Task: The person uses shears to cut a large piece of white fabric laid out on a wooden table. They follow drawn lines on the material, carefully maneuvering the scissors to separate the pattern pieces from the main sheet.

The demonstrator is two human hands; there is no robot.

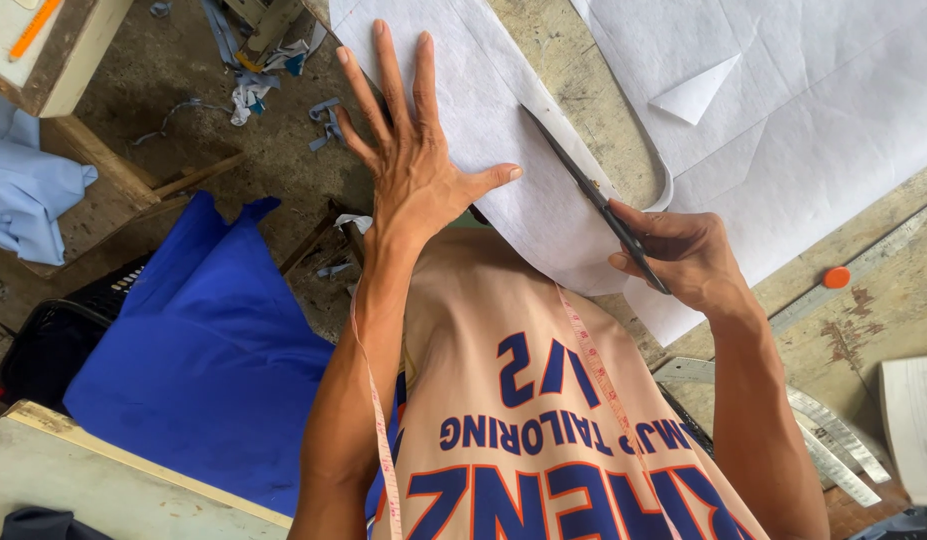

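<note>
One tape measure (383, 440) hangs round my neck; my left hand (413, 165) lies flat, fingers spread, on one white sheet (513, 170), my right hand (683, 255) clenches one pair of scissors (593, 195).

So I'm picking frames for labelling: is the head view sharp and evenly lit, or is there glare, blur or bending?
Head view: soft, even daylight, no hard shadows; the white fabric sheet is bright and nearly washed out at the upper right; the dark scissors in the right hand and the flat left hand are sharp; the metal ruler bends slightly near the edge.
</note>
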